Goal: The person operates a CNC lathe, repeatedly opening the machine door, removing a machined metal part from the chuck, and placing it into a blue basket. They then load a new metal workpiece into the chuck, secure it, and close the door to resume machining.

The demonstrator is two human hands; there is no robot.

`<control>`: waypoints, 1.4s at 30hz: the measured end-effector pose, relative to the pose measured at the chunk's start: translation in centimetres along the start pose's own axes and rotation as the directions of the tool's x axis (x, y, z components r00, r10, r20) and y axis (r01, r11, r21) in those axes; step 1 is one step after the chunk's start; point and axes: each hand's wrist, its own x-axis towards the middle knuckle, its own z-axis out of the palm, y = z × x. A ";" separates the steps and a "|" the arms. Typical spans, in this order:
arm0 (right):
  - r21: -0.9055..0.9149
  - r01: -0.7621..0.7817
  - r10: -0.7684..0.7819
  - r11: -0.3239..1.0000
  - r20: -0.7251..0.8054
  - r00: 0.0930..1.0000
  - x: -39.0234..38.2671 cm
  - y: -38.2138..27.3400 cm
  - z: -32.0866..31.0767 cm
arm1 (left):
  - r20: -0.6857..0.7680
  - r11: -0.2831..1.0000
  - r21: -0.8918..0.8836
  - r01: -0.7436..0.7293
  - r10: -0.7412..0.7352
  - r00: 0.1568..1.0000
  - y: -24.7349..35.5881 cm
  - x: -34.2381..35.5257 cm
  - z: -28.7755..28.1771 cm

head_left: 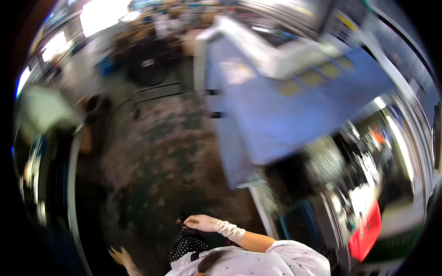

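My right hand [201, 223], in a pale thin glove bunched at the wrist, hangs across the front of my body above dark polka-dot cloth [188, 244]. Its fingers point left and curl downward; blur hides whether they hold anything. Low on the left, my left hand [120, 257] reaches out from my side with its fingers apart and nothing in them. That hand looks pale, as if gloved too. Neither hand visibly touches a machine or a bench.
A worn floor [156, 152] stretches ahead. To the right stands a machine with a blue panel [294, 119]; a red bin [367, 232] and a blue container [301, 225] sit nearer. A large dark round fan-like object [147, 62] stands ahead. A pale-edged bench [72, 184] runs along the left.
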 end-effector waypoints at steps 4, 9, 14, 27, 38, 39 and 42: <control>-0.190 0.105 -0.078 0.976 0.145 0.986 9.6 -3.7 3.3 | -0.422 0.988 -0.145 -0.043 -0.023 0.906 -3.3 6.1 -9.1; -0.217 0.093 -0.028 0.972 0.287 0.958 19.3 -8.1 8.9 | -0.568 0.994 -0.078 -0.078 0.019 0.823 -4.5 15.2 -18.3; -0.162 0.251 -0.165 0.954 0.415 0.895 28.9 -13.0 18.6 | -0.770 0.999 -0.013 0.047 -0.040 0.637 -9.9 21.6 -21.4; -0.418 0.880 -0.679 -0.227 0.715 0.164 66.9 -42.0 37.8 | -0.813 0.907 0.001 0.421 -0.244 0.528 -10.4 25.3 -20.3; 0.056 0.789 -0.057 -0.612 0.992 -0.115 76.7 -47.9 42.8 | -0.839 0.779 -0.028 0.626 -0.359 0.409 -9.5 26.1 -19.5; 0.029 0.854 0.007 -0.520 1.000 -0.029 76.8 -47.9 42.6 | -0.836 0.779 -0.021 0.627 -0.357 0.416 -9.5 26.1 -19.5; 0.005 0.850 -0.133 -0.527 0.987 -0.088 76.7 -47.6 41.7 | -0.829 0.758 -0.053 0.650 -0.397 0.395 -9.3 25.2 -18.9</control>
